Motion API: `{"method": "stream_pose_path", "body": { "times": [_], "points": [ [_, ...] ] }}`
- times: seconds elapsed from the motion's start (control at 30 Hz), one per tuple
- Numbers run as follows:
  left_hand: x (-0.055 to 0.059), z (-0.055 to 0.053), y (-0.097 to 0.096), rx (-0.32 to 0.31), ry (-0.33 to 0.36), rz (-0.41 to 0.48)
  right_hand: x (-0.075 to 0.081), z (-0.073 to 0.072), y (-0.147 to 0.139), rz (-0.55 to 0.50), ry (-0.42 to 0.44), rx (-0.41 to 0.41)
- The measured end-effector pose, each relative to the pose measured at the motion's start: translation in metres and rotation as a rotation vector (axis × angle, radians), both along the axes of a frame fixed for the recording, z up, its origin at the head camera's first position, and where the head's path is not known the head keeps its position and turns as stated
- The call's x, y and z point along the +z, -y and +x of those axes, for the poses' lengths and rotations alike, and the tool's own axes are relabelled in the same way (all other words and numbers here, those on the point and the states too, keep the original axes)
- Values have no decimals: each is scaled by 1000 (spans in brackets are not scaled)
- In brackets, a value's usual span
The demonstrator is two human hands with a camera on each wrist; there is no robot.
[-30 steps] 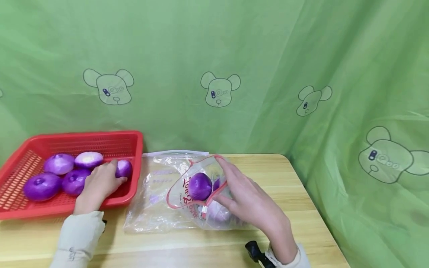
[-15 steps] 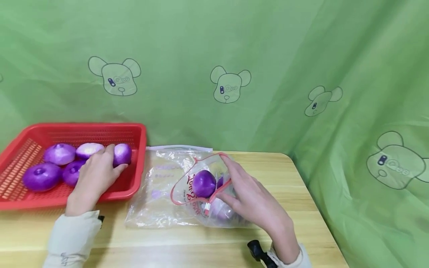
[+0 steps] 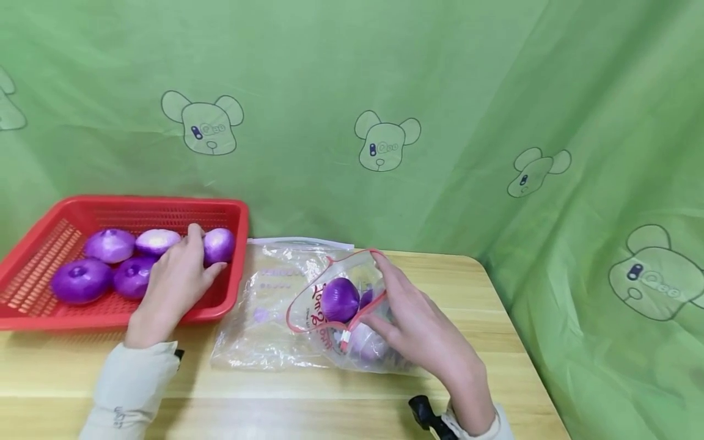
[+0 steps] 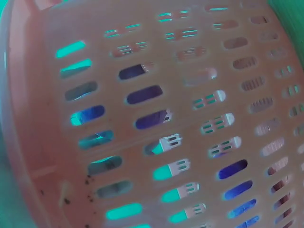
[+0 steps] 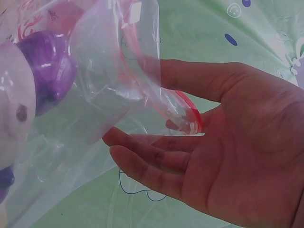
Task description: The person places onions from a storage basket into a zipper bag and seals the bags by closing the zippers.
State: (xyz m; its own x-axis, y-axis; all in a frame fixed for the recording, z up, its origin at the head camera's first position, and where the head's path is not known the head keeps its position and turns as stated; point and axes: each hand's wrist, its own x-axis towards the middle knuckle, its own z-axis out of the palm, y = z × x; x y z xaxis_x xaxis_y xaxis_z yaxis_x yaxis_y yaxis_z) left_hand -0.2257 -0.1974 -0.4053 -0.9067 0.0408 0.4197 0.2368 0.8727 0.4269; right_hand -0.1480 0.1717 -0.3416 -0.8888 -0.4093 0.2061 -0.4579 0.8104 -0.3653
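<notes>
My left hand [image 3: 177,278] reaches into the red basket [image 3: 242,244], its index finger and thumb around a purple onion [image 3: 219,246] at the basket's right end. Several more onions [image 3: 81,281] lie to its left. My right hand [image 3: 426,327] is at the mouth of a clear zip bag [image 3: 330,339] with a red edge. In the right wrist view, thumb and fingers [image 5: 147,173] are spread and nearly straight against the bag's opening. Inside the bag are a purple onion [image 3: 340,299] and paler ones [image 3: 367,342]. The left wrist view shows only the slotted basket wall [image 4: 142,156], hiding that hand.
A second clear bag [image 3: 258,330] with a white zip strip [image 3: 299,243] lies flat under the red-edged bag. Wooden tabletop [image 3: 467,293] extends right. A green curtain [image 3: 308,153] hangs behind and at the right. A black fitting [image 3: 426,412] sits by the right wrist.
The left hand has shifted its hold around the right-end onion, which has risen slightly against its neighbours. The right hand stays at the bag's mouth. The head view has shifted a little.
</notes>
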Motion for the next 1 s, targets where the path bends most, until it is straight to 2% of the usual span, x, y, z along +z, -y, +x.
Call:
{"method": "stream_pose_path", "body": {
  "times": [0.23,0.47,0.63,1.0],
  "points": [
    [7,2,2,-3,-69,11,-1,0,-1,-4,3,-11],
    [20,8,2,15,-80,53,-1,0,-1,-2,-6,-1],
    [28,15,-6,-7,-112,67,-1,0,-2,-4,-10,4],
    [37,25,-25,-67,-254,103,0,1,-2,-8,-2,1]
  ]
}}
